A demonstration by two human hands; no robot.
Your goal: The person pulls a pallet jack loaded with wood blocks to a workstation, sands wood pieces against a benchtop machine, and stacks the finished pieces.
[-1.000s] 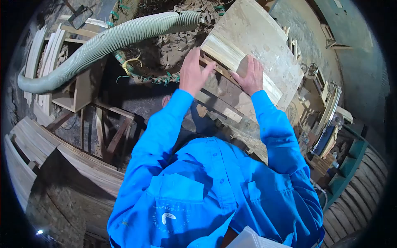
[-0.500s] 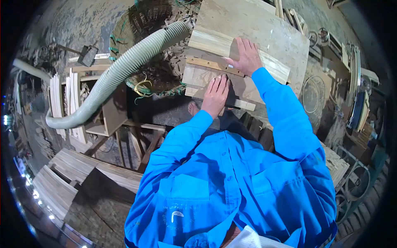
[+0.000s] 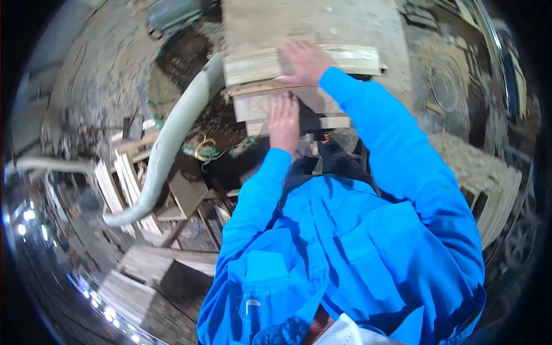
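Note:
My right hand (image 3: 305, 62) lies with fingers spread on a pale wooden board (image 3: 253, 66), its thumb toward the near edge. That board rests across a large flat work surface (image 3: 356, 26). Closer to my body, my left hand (image 3: 284, 123) is flat, palm down, fingers extended on a lower wooden ledge (image 3: 252, 108). Between the hands runs a thin brown wooden strip (image 3: 250, 89). Shadow darkens the wood right of my left hand.
A ribbed grey hose (image 3: 172, 135) curves down at the left, beside a woven basket (image 3: 184, 54). Wooden slats (image 3: 118, 184) stand below it. Stacked boards lie at lower left (image 3: 135, 270) and at the right (image 3: 489, 178).
The view has turned and shifted. My left hand has come back from the strip's far end onto the near ledge. My right hand stays on the board, now farther left along it.

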